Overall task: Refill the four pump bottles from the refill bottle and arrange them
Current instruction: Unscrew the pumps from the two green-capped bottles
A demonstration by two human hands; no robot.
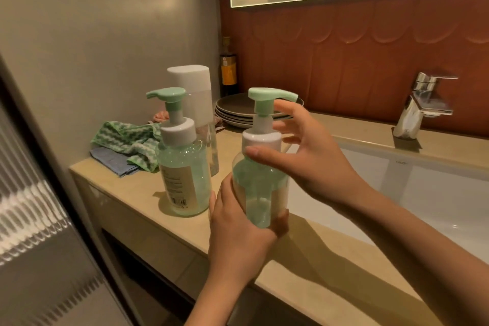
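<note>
Two of the four pump bottles show. Our left hand (238, 222) grips the base of a clear plastic pump bottle with mint-green pump head (260, 193), held up over the beige stone counter (127, 193) beside the white sink basin (397, 193). Our right hand (312, 156) curls loosely round its white screw collar (262, 137), thumb in front, fingers behind the neck. A matching labelled pump bottle (185, 167) stands on the counter to the left, with a tall clear refill bottle with white cap (189, 77) just behind it. We read this as a collar twist, direction unclear. Clamp the base, keep the bottle upright, and turn the collar only, never the pump head.
</note>
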